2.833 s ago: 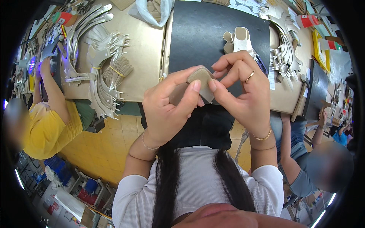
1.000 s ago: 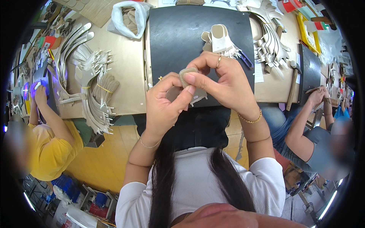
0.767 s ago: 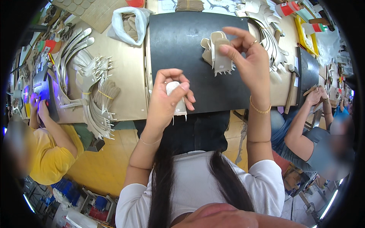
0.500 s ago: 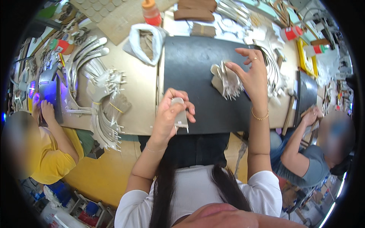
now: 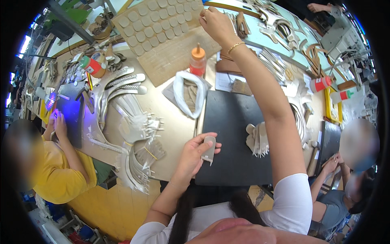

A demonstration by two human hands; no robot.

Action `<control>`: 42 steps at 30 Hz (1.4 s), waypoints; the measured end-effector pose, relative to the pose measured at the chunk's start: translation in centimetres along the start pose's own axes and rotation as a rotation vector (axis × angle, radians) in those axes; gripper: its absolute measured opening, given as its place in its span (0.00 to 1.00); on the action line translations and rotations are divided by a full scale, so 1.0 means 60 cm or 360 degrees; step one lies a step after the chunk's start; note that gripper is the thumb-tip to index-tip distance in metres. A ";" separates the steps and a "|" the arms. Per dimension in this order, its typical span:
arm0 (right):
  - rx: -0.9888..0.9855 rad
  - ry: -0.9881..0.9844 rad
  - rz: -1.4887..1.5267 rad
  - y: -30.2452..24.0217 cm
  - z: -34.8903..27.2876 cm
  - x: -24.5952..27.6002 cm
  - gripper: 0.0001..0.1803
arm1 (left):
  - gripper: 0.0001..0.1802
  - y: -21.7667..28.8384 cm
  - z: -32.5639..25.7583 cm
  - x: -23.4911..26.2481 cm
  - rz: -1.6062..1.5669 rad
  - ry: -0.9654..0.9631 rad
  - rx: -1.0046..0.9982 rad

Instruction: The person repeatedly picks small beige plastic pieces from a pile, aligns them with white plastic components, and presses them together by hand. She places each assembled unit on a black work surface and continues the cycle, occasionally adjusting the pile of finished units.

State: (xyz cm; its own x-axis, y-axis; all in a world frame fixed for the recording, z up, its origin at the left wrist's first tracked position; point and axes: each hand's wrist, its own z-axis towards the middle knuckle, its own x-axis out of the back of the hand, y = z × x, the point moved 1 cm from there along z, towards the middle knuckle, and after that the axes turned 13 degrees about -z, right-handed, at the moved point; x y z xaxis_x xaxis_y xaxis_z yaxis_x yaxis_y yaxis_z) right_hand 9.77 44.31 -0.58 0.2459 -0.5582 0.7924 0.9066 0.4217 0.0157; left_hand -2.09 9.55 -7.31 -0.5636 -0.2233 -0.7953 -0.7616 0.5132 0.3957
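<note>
My left hand point(image 5: 194, 156) pinches a pale grey leather-like tab point(image 5: 209, 149) between thumb and fingers, over the left edge of the black mat point(image 5: 227, 134). The tab has a rounded top and a thin prong at its lower end. My right arm stretches far forward, and my right hand point(image 5: 219, 26) is at the right edge of a board point(image 5: 130, 30) carrying rows of rounded pale pieces. Its fingers are bent and close together, their tips partly hidden. A small stack of similar tabs point(image 5: 258, 140) lies on the mat, left of my right forearm.
A white-rimmed bag point(image 5: 177, 91) of brown pieces and an orange-capped bottle point(image 5: 198, 61) stand beyond the mat. Bundled pale straps point(image 5: 136, 126) lie to the left. A hammer point(image 5: 313, 156) rests at right. Co-workers sit on both sides, one in a yellow shirt point(image 5: 61, 171).
My right hand has left the stack of tabs and reached far forward to the board. My left hand still holds its tab, now with the rounded end more exposed. The view has shifted forward.
</note>
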 end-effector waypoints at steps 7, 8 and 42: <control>-0.0050 0.0111 -0.0203 0.003 0.074 -0.073 0.13 | 0.18 0.018 0.011 0.023 0.0039 0.0054 0.0151; -0.0038 0.0115 -0.0209 0.004 0.078 -0.078 0.13 | 0.17 0.020 0.013 0.025 0.0030 0.0062 0.0180; -0.0797 -0.0751 0.2081 -0.168 -0.432 0.356 0.07 | 0.20 0.024 -0.077 -0.046 0.0221 -0.0222 -0.0538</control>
State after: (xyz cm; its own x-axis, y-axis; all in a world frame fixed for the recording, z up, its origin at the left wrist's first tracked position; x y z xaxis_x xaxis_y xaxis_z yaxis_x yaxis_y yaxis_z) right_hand 14.79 9.62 0.37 0.9206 0.3356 0.1998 0.1793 0.0913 -0.9795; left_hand -3.12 7.07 -2.40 -0.6378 -0.0443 -0.7689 -0.7565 0.2235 0.6147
